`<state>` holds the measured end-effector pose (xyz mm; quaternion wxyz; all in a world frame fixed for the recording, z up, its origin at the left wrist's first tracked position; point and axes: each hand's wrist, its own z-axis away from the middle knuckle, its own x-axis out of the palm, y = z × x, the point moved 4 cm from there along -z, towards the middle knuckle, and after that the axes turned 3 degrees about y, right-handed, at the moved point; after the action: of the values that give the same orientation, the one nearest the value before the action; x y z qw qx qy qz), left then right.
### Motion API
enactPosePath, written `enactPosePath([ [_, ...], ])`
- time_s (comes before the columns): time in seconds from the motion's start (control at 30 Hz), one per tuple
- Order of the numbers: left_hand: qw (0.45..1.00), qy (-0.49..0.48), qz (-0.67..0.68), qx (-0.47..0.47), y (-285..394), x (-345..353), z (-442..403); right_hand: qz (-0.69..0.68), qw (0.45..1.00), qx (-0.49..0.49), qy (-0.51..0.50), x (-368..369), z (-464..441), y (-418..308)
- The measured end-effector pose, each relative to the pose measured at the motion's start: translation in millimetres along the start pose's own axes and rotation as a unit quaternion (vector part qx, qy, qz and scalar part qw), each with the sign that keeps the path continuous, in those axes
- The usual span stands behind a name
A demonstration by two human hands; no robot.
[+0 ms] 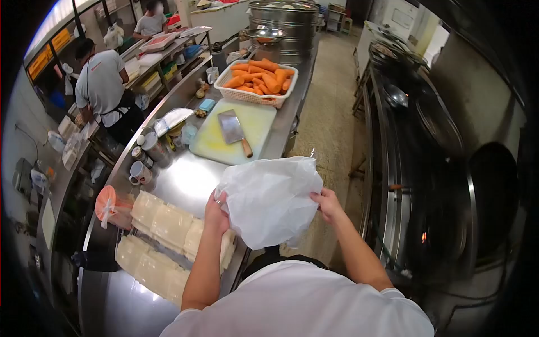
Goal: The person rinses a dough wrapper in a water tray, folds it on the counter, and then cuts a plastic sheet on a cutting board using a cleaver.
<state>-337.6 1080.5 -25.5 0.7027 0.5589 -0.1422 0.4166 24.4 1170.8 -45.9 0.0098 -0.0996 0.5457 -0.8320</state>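
Note:
A white translucent plastic bag [272,199] is stretched between my two hands, in front of my body at the counter's edge. My left hand [216,212] is closed on the bag's left side. At the right side, my right hand [327,204] pinches the bag between thumb and fingers. Whether anything is inside the bag I cannot tell. Beside my left forearm, flat pale sheets [163,222] lie in two overlapping rows on the steel counter [188,171]. Beyond the bag, a cleaver [230,127] with a wooden handle rests on a white cutting board [261,121].
A white basket [255,100] of peeled carrots [264,76] stands behind the board, before large steel steamers [283,28]. A mug [140,172], jars and a tied orange bag [112,206] line the left side. Stoves [426,185] run along the right. Two people [104,78] work at the far left.

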Motion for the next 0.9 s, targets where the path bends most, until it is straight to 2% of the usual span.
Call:
enactPosePath([
  [0.1,0.996,0.061,-0.037,0.048,20.0,-24.4,-39.0,0.075,0.997,-0.014,0.019,15.5,-48.5,-34.6],
  [0.2,0.992,0.101,-0.040,0.065,33.0,-38.9,-64.2,0.078,0.996,-0.038,-0.028,34.7,-115.2,-48.8],
  [0.27,0.990,0.113,-0.028,0.083,43.9,-42.5,-78.4,0.077,0.997,-0.002,-0.029,57.8,-140.4,-64.8],
  [0.37,0.978,0.181,-0.033,0.100,52.6,-55.4,-95.5,0.061,0.996,0.038,-0.054,101.5,-182.6,-79.4],
  [0.67,0.910,0.345,-0.141,0.180,66.6,-114.3,-147.8,0.098,0.976,0.124,-0.149,211.5,-312.1,-74.7],
  [0.7,0.855,0.414,-0.228,0.213,75.0,-111.0,-145.7,0.092,0.973,0.140,-0.158,218.1,-322.3,-70.8],
  [0.77,0.703,0.533,-0.391,0.263,87.9,-94.7,-142.0,0.094,0.967,0.151,-0.184,230.4,-341.0,-62.7],
  [0.87,0.645,0.422,-0.532,0.351,107.8,-1.3,-134.6,0.118,0.953,0.150,-0.236,247.5,-354.8,-76.8],
  [0.9,0.667,0.351,-0.555,0.352,90.5,11.6,-148.8,0.126,0.947,0.151,-0.255,251.2,-353.7,-82.7],
])
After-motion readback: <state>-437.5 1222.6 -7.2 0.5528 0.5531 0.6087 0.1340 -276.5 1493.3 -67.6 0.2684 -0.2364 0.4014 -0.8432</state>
